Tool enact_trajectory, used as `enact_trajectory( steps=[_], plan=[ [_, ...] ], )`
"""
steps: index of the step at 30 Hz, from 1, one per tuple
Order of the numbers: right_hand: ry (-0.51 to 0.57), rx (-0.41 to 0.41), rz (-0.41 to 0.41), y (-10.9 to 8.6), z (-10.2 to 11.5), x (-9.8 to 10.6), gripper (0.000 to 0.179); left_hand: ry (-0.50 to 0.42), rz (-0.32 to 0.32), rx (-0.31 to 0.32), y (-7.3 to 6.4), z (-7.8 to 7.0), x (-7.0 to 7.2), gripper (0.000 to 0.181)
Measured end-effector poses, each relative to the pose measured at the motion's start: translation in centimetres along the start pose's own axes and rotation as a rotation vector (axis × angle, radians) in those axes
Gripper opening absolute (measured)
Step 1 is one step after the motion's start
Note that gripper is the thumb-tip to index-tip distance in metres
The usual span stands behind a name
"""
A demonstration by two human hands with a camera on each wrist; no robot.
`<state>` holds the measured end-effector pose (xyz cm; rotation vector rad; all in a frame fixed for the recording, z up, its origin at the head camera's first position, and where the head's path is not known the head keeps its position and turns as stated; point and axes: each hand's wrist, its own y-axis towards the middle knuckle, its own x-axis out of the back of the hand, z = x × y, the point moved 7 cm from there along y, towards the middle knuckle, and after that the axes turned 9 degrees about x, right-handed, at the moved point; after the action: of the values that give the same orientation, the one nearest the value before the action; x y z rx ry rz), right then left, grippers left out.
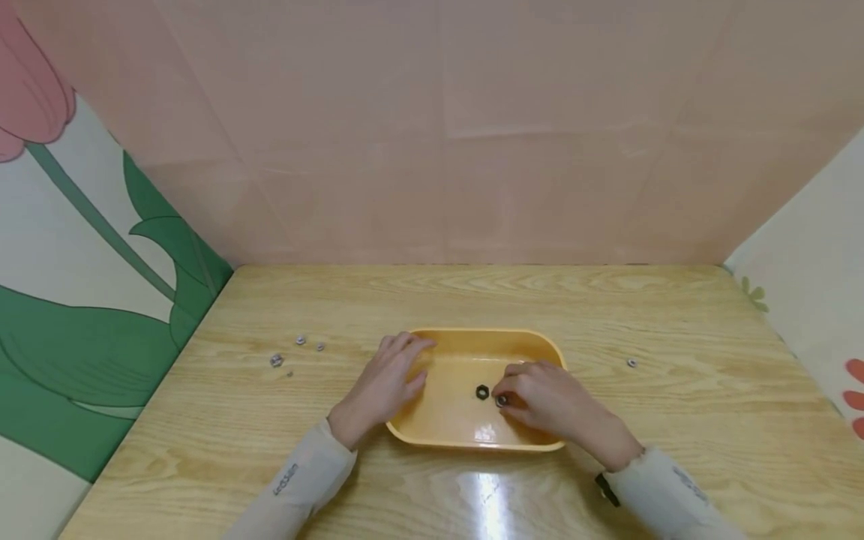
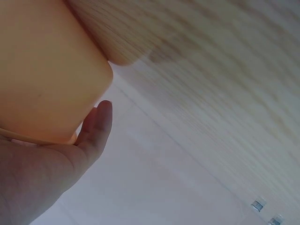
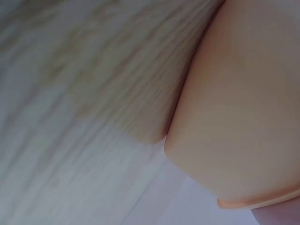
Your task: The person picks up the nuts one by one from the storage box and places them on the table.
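A yellow-orange plastic tray sits on the wooden table. My left hand holds its left end, thumb over the inside and other fingers along the outer wall, as the left wrist view shows from below. My right hand reaches into the tray's right half and pinches a metal nut between thumb and fingers. Just left of that lies a black hex nut on the tray floor. In the right wrist view the tray's outer wall fills the right side, with the fingers hidden.
Several small silvery nuts lie left of the tray, the largest nearest the left side and another behind it. One more nut lies on the table to the right. A pink backdrop stands along the table's far edge.
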<state>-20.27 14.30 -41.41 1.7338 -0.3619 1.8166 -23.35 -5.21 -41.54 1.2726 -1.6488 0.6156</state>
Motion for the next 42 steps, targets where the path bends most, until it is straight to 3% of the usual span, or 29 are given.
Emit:
enact_trajectory(
  steps=[18, 33, 42],
  plan=[
    [-0.029, 0.002, -0.012, 0.03, -0.11, -0.23, 0.009, -0.001, 0.011, 0.018, -0.04, -0.01, 0.07, 0.049],
    [0.046, -0.001, -0.09, -0.14, -0.25, -0.1, 0.012, 0.0, 0.018, 0.023, -0.08, -0.05, 0.08, 0.049],
    [0.128, -0.037, -0.083, -0.17, -0.53, -0.01, 0.016, -0.009, 0.021, 0.023, -0.05, 0.04, 0.03, 0.049]
  ],
)
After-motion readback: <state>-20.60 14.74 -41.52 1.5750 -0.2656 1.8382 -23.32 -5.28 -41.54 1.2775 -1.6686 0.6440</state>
